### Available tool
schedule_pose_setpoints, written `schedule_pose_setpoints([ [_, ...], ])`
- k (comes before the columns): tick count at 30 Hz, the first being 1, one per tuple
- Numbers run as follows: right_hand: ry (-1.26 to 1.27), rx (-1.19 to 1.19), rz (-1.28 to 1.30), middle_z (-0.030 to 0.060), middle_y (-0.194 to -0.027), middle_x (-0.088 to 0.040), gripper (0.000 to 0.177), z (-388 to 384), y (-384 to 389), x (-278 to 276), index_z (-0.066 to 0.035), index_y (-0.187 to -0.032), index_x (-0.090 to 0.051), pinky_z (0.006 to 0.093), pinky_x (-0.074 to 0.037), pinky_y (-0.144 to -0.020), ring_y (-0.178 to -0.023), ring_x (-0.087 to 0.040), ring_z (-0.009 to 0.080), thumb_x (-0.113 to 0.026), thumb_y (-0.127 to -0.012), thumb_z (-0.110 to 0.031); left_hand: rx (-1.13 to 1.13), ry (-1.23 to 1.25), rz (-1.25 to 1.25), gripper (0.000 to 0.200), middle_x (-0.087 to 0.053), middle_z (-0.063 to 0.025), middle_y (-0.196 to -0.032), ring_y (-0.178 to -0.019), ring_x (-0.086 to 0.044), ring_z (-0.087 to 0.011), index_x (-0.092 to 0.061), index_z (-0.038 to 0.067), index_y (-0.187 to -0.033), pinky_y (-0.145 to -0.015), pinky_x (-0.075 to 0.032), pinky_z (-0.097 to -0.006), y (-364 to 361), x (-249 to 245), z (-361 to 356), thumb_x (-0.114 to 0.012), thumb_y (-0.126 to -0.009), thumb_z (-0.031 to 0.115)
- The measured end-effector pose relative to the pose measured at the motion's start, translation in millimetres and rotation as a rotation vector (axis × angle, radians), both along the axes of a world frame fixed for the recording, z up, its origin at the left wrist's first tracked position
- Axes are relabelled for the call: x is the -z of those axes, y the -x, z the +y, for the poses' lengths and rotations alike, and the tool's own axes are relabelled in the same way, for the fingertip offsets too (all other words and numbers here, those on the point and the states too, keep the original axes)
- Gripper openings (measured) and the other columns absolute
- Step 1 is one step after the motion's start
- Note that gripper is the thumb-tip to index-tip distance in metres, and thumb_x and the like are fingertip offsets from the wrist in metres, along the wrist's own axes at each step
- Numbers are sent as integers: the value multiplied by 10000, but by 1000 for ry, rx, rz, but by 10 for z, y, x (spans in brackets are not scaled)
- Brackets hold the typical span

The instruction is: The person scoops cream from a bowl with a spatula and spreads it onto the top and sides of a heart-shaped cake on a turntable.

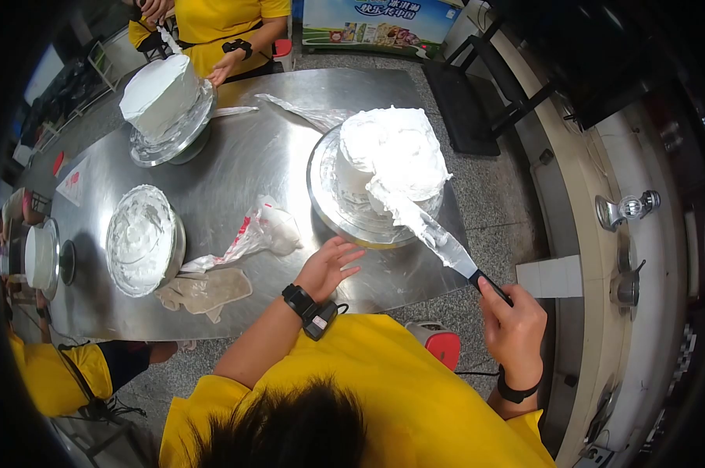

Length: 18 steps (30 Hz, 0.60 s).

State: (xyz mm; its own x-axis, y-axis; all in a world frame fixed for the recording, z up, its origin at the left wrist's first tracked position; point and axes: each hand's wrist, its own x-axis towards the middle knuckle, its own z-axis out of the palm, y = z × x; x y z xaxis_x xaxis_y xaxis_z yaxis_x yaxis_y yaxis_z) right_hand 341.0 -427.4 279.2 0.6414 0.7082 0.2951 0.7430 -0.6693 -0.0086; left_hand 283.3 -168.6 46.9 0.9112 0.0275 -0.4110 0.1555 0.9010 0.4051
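My right hand [515, 324] is wrapped round the black handle of an icing spatula [455, 253], its blade smeared with white cream. The blade's far end meets the cream on a cake [395, 152], whose top is heaped and uneven. Under the cake is a round metal turntable [327, 191] with cream on its surface. My left hand [329, 271] holds nothing, fingers apart, close to the turntable's near edge. Left of that hand lies a piping bag [267, 230] with white cream inside and red print.
A bowl of white cream [143, 238] and a beige cloth [204, 292] are on the steel table [235, 168]. Across it, a person in yellow [232, 31] works at another white cake [161, 93] on a turntable. A red-topped stool [444, 349] stands beside me.
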Motion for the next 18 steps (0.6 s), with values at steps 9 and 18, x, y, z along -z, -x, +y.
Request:
schedule_pose_setpoints([
  [9, -483, 87, 610, 80, -684, -594, 284, -175, -233, 303, -12, -1135, -607, 260, -383, -436, -461, -490, 136, -583, -859, -77, 16, -17, -23, 395, -409, -166, -1235, -1251, -392, -341, -288, 83, -1231, -1011, -339, -480, 4, -42, 8, -500, -905, 155],
  [18, -1263, 382, 1732, 166, -618, -526, 393, -102, -452, 652, 26, -1301, -398, 192, -272, -288, -322, -341, 99, -408, -964, -176, -1, 1, 16, 427, -395, -158, -1241, -1260, -378, -345, -274, 71, -1240, -1023, -325, -481, -13, -15, -10, -517, -901, 164],
])
